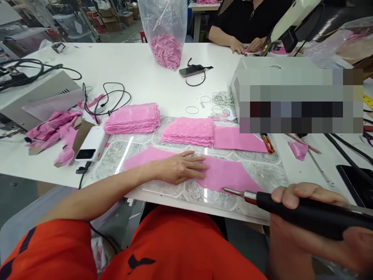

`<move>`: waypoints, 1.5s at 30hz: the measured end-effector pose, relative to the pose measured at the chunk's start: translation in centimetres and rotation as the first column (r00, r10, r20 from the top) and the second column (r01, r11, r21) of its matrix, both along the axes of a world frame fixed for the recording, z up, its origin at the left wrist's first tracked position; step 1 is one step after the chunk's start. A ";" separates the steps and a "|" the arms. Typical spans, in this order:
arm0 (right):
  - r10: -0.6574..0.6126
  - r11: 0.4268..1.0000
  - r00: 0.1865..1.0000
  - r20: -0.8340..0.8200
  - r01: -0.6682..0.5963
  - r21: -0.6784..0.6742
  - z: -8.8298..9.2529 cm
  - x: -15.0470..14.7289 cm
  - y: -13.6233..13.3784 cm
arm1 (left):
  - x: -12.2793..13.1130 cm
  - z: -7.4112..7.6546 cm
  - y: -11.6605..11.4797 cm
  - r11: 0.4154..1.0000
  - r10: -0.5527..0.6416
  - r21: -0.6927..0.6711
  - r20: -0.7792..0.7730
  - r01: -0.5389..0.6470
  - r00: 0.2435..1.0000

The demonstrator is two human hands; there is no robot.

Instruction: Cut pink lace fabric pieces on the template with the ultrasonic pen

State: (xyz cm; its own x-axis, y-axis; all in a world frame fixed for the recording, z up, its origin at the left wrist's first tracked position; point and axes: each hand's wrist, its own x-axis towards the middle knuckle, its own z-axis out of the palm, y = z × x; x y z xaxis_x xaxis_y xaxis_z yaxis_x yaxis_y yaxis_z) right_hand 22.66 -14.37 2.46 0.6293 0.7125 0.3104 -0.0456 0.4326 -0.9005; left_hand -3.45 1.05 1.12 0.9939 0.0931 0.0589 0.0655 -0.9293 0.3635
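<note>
Head view: I have pink fabric flat on the bench, my left hand splayed over it, holding nothing; my right hand has its grip round a black-handled tool — tip by the fabric's near edge. Beyond the fabric, two pink stacks sit piled — this piece, I judge, is unfinished.

This is a garment workshop: a broad white rectangular worktable spans the frame, with two stacks of scalloped pink lace fabric (squared up rather neatly) at centre and a clear plastic bag of crumpled pink fabric pieces at top centre. A co-worker in a black top is upper right, brown cardboard boxes upper left, a black-handled, metal-tipped tool lower right.
</note>
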 end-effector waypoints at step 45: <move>0.363 0.920 0.929 -0.072 -0.345 0.187 0.0 -4.4 2.9 | 2.3 -2.4 0.1 0.988 0.091 0.113 0.122 -0.105 0.988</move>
